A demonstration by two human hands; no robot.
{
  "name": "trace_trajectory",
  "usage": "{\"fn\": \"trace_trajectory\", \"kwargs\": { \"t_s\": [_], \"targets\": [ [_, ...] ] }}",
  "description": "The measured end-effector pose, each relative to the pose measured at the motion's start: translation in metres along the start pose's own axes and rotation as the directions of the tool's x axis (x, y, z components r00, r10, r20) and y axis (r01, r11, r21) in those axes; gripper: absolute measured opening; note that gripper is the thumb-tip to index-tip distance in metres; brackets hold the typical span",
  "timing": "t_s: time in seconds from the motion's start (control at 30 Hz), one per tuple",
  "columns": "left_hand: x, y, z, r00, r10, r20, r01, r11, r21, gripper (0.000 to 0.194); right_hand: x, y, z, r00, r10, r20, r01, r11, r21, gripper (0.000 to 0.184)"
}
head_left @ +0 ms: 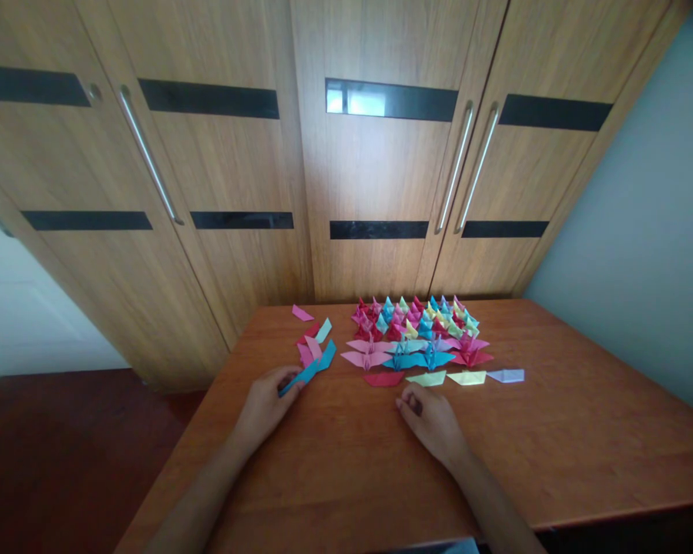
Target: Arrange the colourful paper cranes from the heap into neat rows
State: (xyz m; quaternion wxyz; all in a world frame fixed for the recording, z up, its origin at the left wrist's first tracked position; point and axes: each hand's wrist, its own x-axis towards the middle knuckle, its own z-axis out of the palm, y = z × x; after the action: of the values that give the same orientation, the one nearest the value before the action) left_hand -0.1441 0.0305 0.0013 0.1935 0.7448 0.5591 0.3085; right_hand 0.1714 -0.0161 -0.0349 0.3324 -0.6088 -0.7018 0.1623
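Observation:
My left hand [267,402] pinches a blue folded paper strip [301,378] between thumb and fingers, at the left of the table. Just beyond it lies a loose heap of folded strips: another blue piece [328,355], pink pieces [312,348], a red one [308,332] and a pale green one [324,331]. My right hand [431,415] rests on the table with its fingers curled in and nothing visible in them. Beyond its fingers, a row of flat folded strips runs sideways: red [384,378], pale green [427,378], yellow [467,378] and lilac [507,375].
Several rows of folded paper cranes [416,319] in many colours stand at the table's back, with spread-winged pink [367,358] and blue cranes [405,360] in front. A wooden wardrobe [369,177] rises behind the brown table [335,477]. A dark object [433,548] shows at the front edge.

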Motion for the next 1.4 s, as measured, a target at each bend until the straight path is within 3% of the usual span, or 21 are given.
{"fn": "trace_trajectory", "kwargs": {
  "t_s": [0.2, 0.33, 0.47, 0.57, 0.7, 0.83, 0.93, 1.0, 1.2, 1.4],
  "targets": [
    [-0.003, 0.04, 0.027, 0.992, -0.001, 0.123, 0.035, 0.962, -0.27, 0.027, 0.001, -0.002, -0.001, 1.0, -0.013, -0.014, 0.014, 0.998, 0.062, 0.019],
    [-0.006, 0.062, 0.059, 0.974, 0.031, 0.225, 0.076, 0.888, -0.453, 0.022, -0.001, -0.011, -0.007, 0.999, -0.042, 0.007, 0.039, 0.969, 0.243, 0.021],
    [-0.004, 0.081, 0.092, 0.971, 0.069, 0.23, 0.071, 0.832, -0.55, 0.019, -0.002, -0.015, -0.009, 0.997, -0.069, 0.019, 0.056, 0.912, 0.406, 0.027],
    [0.0, 0.094, 0.108, 0.967, 0.101, 0.236, 0.051, 0.827, -0.56, 0.018, -0.003, -0.006, -0.012, 1.0, 0.011, -0.029, 0.002, 0.904, 0.427, 0.032],
    [0.006, 0.109, 0.117, 0.965, 0.154, 0.211, -0.039, 0.885, -0.464, 0.018, -0.012, 0.02, -0.027, 0.972, 0.187, -0.14, -0.124, 0.921, 0.37, 0.039],
    [0.009, 0.12, 0.117, 0.927, 0.285, 0.244, -0.272, 0.958, -0.086, 0.022, -0.022, 0.042, -0.041, 0.925, 0.291, -0.244, -0.243, 0.948, 0.208, 0.038],
    [0.006, 0.126, 0.115, 0.887, 0.372, 0.272, -0.431, 0.879, 0.203, 0.026, -0.024, 0.046, -0.041, 0.936, 0.267, -0.228, -0.258, 0.964, 0.067, 0.034],
    [0.0, 0.129, 0.115, 0.871, 0.426, 0.244, -0.486, 0.818, 0.307, 0.03, -0.023, 0.045, -0.039, 0.949, 0.246, -0.199, -0.257, 0.966, -0.031, 0.03],
    [-0.027, 0.13, 0.123, 0.815, 0.487, 0.314, -0.573, 0.757, 0.314, 0.036, -0.022, 0.045, -0.036, 0.96, 0.233, -0.158, -0.256, 0.956, -0.144, 0.027],
    [-0.036, 0.14, 0.122, 0.857, 0.414, 0.308, -0.495, 0.828, 0.263, 0.054, -0.024, 0.042, -0.037, 0.964, 0.226, -0.144, -0.249, 0.953, -0.171, 0.028]
  ]
}}
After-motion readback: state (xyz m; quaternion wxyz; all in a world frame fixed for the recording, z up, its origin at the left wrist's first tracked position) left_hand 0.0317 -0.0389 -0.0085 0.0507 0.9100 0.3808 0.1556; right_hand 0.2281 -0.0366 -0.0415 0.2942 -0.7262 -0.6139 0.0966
